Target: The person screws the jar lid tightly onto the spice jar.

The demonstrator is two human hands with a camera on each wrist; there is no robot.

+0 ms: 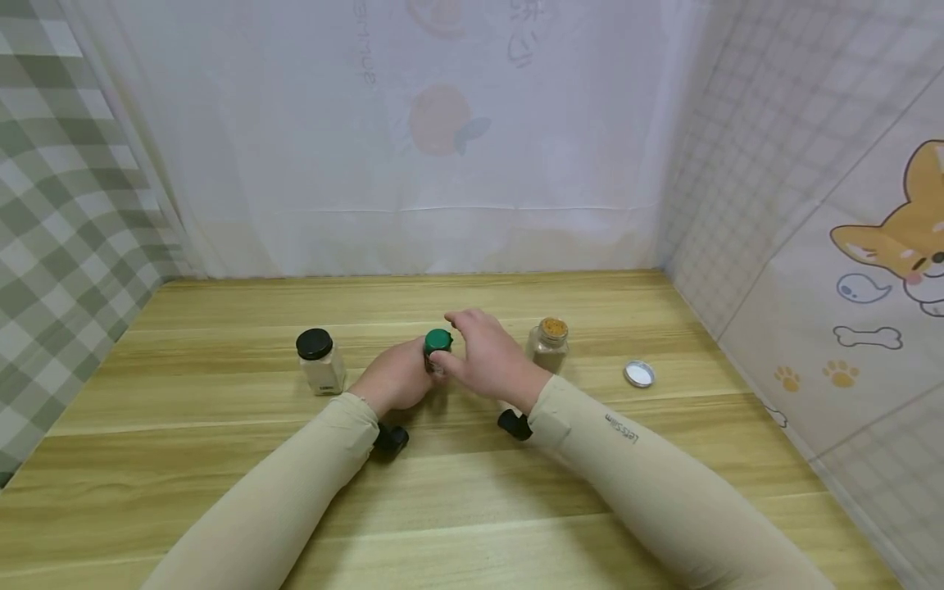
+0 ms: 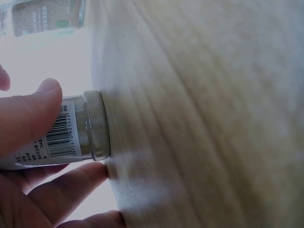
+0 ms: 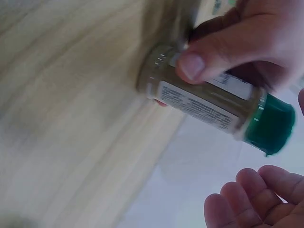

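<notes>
In the head view my left hand [image 1: 397, 375] grips a small clear spice jar with a green cap [image 1: 438, 340], upright on the table. The left wrist view shows the thumb on the barcode label of this spice jar [image 2: 90, 126], its base against the wood. Brown contents show through the jar [image 3: 199, 97] in the right wrist view, its cap on. My right hand [image 1: 488, 356] hovers beside the green cap, fingers loosely bent; in the right wrist view its fingers [image 3: 259, 202] stand apart from the cap and hold nothing.
A square jar [image 1: 321, 365] with a black lid and pale contents stands left. Behind the right hand is a lidless glass jar [image 1: 548, 348] of orange-brown powder. A round lid [image 1: 639, 374] lies right of it. White cloth hangs behind the wooden table [image 1: 472, 533].
</notes>
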